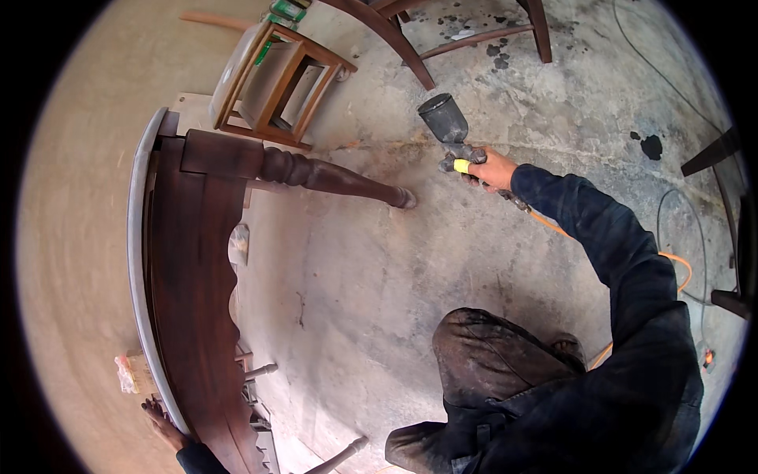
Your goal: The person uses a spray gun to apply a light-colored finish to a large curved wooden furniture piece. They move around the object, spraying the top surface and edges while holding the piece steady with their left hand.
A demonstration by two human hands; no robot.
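A spray gun [447, 120] with a dark cup on top is in my right hand [495, 169], its fingers wrapped round the handle. A yellow band shows on the gun by my fingers, and an orange hose [550, 224] runs from its handle. The gun is held out over the floor, apart from the dark wooden table [193, 261] at left. That table has a scalloped apron, a pale top edge and a turned leg [339, 177]. My left hand [163, 421] lies against the table's pale edge at lower left, fingers stretched out, with no tool in it.
A small wooden cabinet [272, 87] with green items by it stands beyond the table. Dark chair legs [395, 43] are at the top, more dark furniture [714, 150] at the right. A wrapped package [136, 373] sits near my left hand. Hoses loop across the stained concrete floor [379, 276].
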